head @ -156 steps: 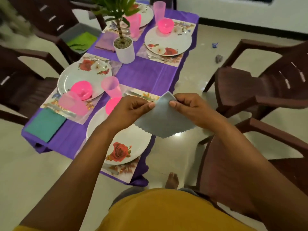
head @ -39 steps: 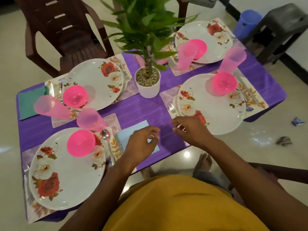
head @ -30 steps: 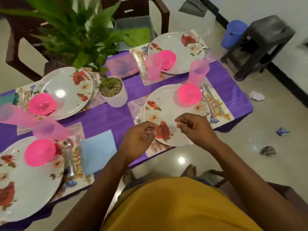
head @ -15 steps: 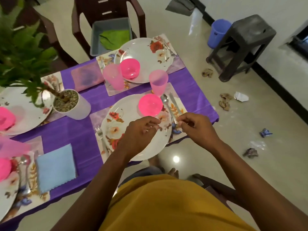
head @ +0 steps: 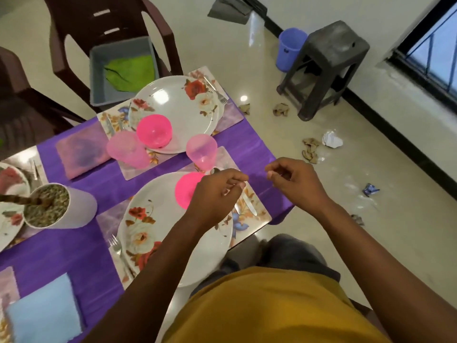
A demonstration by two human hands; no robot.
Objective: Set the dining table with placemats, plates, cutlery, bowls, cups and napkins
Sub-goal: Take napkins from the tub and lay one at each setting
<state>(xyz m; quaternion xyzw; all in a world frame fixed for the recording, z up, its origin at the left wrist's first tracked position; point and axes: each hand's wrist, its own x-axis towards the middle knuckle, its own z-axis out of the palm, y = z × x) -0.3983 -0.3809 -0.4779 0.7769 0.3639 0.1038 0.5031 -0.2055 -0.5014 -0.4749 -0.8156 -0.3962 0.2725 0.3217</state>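
Holding green cloth, seemingly: grey bin (head: pixel 97 70).

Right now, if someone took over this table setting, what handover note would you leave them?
Left hand and right hand: loosely curled, hold nothing, above the near plate.
Near setting has bowl, cup, fork; no napkin seen beside it.
Blue napkin and pink napkin are laid.
A green napkin lies in the tray on the chair.
Left: probably fetch it.

Glossy cream floor (head: pixel 259 78), brown chair (head: pixel 103 23), grey stool (head: pixel 329 58), window (head: pixel 435 58).
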